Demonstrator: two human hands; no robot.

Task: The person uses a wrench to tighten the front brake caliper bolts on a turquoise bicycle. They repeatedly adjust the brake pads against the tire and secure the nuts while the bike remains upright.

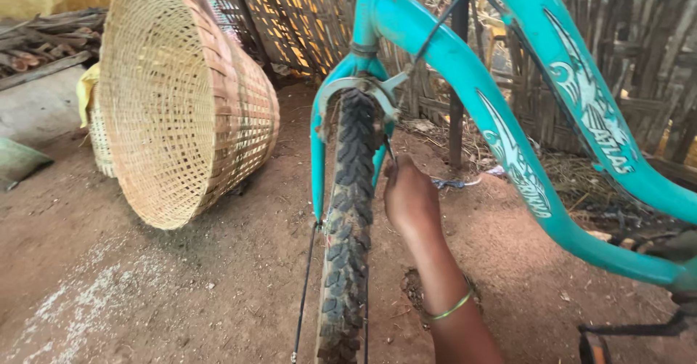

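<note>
Reaching beside the knobby front tyre (350,219), the right hand (409,195) sits at the brake caliper (374,91) of the teal bicycle (465,81); its fingers are hidden, so I cannot tell their grip. Skin could catch between tyre and fork if the wheel turns.

One bare forearm reaches up and forward from the lower edge, wrist straight; its hand (410,195) is curled, fingers tucked out of sight.

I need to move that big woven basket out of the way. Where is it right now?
In the head view, the woven basket lies tipped on its side on the dirt floor at upper left, left of the bicycle's front tyre, its mouth facing the camera.
</note>
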